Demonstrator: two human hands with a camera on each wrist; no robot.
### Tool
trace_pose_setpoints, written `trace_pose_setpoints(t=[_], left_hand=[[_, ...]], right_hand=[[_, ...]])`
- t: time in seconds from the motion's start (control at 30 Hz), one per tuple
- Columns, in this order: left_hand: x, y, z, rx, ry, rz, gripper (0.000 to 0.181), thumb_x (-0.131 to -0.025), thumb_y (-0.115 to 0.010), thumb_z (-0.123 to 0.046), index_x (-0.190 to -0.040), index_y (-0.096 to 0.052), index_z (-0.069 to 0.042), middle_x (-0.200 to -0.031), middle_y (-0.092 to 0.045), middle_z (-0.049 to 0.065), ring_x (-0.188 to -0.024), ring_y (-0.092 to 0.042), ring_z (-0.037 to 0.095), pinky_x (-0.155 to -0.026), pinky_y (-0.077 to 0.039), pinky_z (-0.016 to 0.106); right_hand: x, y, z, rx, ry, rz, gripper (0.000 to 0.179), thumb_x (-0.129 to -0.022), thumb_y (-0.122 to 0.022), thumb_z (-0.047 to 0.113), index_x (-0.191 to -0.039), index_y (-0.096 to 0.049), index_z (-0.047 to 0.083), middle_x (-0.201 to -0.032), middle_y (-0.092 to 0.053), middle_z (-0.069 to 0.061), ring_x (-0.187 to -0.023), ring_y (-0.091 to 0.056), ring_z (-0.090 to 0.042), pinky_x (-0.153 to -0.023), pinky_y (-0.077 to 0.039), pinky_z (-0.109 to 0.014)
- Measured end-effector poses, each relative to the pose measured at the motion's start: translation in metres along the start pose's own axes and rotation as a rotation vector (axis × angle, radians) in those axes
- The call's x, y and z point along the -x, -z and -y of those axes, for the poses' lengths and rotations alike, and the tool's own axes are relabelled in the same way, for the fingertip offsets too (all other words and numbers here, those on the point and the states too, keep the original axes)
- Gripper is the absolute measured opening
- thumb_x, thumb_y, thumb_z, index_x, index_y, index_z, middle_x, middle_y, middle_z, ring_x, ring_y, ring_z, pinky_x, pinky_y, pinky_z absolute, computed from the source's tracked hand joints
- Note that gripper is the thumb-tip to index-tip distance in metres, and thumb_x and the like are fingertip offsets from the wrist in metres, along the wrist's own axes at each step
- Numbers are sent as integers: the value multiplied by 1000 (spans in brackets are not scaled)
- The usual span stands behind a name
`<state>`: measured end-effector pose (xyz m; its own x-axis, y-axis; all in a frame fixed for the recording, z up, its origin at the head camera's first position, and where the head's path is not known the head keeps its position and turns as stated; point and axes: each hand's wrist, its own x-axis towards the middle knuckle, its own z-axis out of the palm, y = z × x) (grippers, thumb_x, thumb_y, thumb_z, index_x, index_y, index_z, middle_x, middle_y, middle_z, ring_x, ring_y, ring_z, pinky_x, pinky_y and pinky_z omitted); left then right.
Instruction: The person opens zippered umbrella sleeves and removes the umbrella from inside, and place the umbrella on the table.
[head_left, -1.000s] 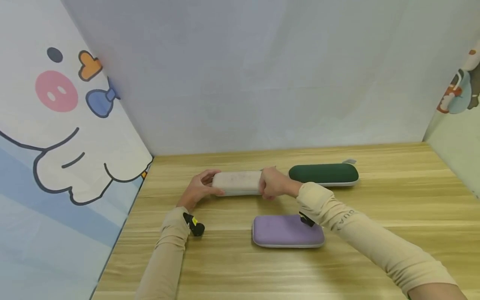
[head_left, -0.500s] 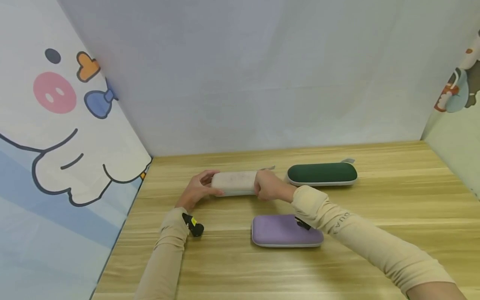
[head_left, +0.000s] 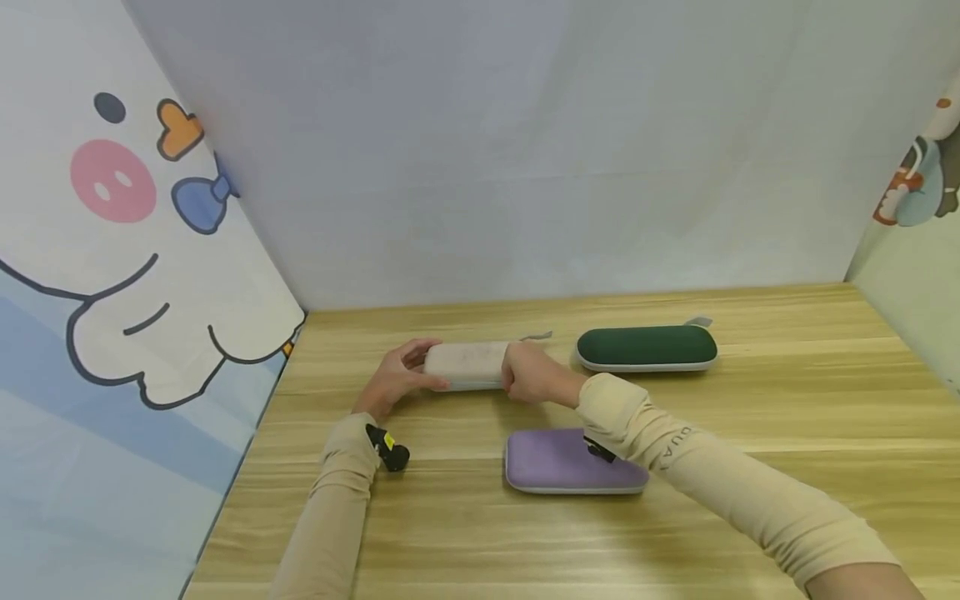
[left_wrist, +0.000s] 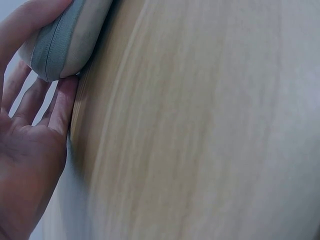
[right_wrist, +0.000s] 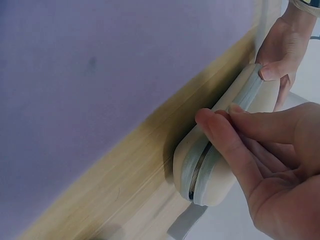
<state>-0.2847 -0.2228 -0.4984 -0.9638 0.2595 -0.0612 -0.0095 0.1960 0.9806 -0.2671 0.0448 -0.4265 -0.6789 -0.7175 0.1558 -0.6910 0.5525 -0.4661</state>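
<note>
A cream zippered case [head_left: 467, 362] with a grey zipper band [left_wrist: 54, 50] lies toward the back of the table. My left hand [head_left: 393, 379] holds its left end, thumb on the near side and fingers around the end. On the case's near side, my right hand [right_wrist: 280, 160] pinches the zipper pull between thumb and index finger; the fingertips mostly hide the pull. Between the right hand and the case's right end the zipper gapes, showing a dark slit [right_wrist: 200, 167]. What the case holds is hidden.
A purple case [head_left: 551, 462] lies nearer, partly under the right forearm. A dark green case [head_left: 647, 347] with a grey loop sits at the back right. Behind the wooden table [head_left: 450, 533] hangs a pale cloth [head_left: 525, 167], with a cartoon-printed cloth [head_left: 180, 317] at left.
My right hand has slid left along the near side of the cream case, uncovering more of its right part and the grey loop. The left hand keeps its hold in place.
</note>
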Motion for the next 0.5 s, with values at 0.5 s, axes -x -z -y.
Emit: trace_pose_setpoints(t=[0.5], left_hand=[[-3,1,2,7,-3,2,82,-64,-88,-14,-137,-49,-10,-132,-52,3,-120,-50,23,-97,-42,41]], right_hand=[[-10,-12,3,37,-12,-28,20,-60,-63,-11,-54,-69,7,-53,-63,1,-53,-56,-10,-64,-52,-32]])
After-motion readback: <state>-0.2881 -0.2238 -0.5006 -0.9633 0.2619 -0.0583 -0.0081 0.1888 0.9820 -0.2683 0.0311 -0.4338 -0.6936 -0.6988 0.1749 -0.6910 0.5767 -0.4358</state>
